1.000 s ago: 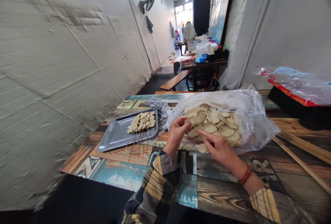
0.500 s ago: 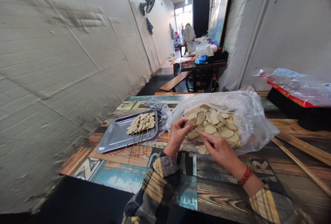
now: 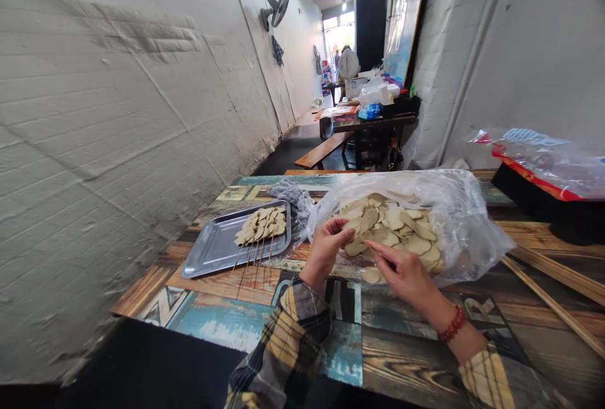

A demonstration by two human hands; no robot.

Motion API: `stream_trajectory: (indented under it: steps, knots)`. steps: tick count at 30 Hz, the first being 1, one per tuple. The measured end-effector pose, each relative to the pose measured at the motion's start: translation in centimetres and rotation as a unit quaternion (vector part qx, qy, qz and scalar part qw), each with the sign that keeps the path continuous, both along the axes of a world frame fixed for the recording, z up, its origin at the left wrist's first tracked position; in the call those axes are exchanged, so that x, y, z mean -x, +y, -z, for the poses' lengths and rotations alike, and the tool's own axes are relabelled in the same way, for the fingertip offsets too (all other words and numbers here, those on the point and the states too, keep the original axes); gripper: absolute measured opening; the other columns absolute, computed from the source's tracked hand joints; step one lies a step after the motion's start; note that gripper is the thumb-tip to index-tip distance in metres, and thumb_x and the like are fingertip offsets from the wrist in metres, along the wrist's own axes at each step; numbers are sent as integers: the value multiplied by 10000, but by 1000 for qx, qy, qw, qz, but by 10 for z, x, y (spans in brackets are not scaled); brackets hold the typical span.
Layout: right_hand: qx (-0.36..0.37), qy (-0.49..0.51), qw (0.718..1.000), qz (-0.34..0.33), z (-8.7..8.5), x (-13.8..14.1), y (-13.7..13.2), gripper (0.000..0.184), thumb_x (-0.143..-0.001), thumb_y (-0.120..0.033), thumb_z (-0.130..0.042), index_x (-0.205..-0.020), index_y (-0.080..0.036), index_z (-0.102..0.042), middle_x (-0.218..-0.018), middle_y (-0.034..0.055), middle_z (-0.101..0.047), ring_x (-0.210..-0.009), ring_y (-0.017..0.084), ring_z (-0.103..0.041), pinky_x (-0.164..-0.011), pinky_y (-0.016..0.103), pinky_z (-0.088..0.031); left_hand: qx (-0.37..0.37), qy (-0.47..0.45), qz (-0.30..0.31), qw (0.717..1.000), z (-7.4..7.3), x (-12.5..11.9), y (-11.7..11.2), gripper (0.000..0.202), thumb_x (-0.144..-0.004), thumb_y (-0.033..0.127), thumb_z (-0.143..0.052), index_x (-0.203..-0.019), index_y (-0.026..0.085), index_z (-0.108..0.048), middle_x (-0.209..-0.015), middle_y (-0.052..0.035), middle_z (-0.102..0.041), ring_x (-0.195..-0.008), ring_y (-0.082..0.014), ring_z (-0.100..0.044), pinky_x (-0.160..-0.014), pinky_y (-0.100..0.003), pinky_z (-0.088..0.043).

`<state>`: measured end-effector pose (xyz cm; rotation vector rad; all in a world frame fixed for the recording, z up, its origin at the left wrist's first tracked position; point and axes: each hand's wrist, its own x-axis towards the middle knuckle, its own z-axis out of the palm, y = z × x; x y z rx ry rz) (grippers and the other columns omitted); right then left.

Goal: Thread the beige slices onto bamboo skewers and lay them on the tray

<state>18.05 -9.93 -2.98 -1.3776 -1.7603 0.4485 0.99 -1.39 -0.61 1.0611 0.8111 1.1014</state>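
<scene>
My left hand is closed at the near left of the heap, its thumb and fingers pinching a pale beige slice. In my right hand is a thin wooden skewer, its tip directed toward the left fingertips. Whether the tip has pierced the slice is too small to tell. Flat, pale beige slices lie heaped in an open clear plastic bag just beyond both hands. To the left, a metal tray carries several skewers threaded with slices, their bare sticks sticking out over the near rim.
Crumpled grey plastic sits between tray and bag. Long wooden sticks lie on the right of the patterned table. A black box with red-edged plastic packaging stands at the back right. Beyond are a bench and another cluttered table.
The view has shifted slightly, so everything sits a little further right. Both hands keep nearly the same pose, with the right hand's skewer still by the left fingertips.
</scene>
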Motion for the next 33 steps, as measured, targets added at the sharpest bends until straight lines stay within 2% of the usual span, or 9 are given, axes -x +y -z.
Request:
stream_trajectory:
  steps: [6, 12, 17, 22, 33]
  knots:
    - [-2, -4, 1000, -1, 2, -2, -1, 411, -953, -254, -475, -1271, -192, -728, -1107, 111, -797, -906, 259, -775, -810, 381, -616, 19, -3, -23, 1000, 0, 0, 1, 371, -574, 397, -894, -783, 138, -731, -598, 33, -570, -525, -60, -422, -527, -218, -281]
    - [-24, 3, 1000, -14, 8, -4, 0, 392, -970, -271, -489, -1276, -205, -725, -1155, 109, -781, -952, 268, -776, -815, 392, -636, 39, -10, -28, 999, 1, -1, 1, 380, -542, 372, -898, -781, 127, -731, -637, 17, -599, -544, -66, -449, -543, -225, -288]
    - [-39, 24, 999, -24, 13, -7, 2, 368, -970, -267, -524, -1277, -262, -726, -1171, 79, -776, -978, 266, -774, -843, 404, -650, 62, -27, -25, 997, 0, -1, 0, 387, -509, 358, -909, -759, 125, -727, -642, 12, -601, -546, -68, -459, -544, -227, -287]
    - [-51, 25, 998, -28, 14, -8, 2, 354, -977, -288, -528, -1261, -236, -732, -1207, 86, -761, -1046, 272, -757, -912, 431, -632, 75, -47, -20, 996, 2, -1, 0, 361, -500, 329, -906, -733, 124, -722, -603, 23, -580, -520, -61, -443, -532, -226, -275]
    - [-43, 37, 998, -34, 16, -9, 3, 354, -981, -295, -532, -1273, -236, -725, -1226, 97, -751, -1063, 270, -751, -944, 457, -619, 102, -75, -8, 992, 1, -2, 0, 337, -495, 283, -906, -705, 121, -699, -570, 39, -525, -515, -56, -416, -532, -221, -267]
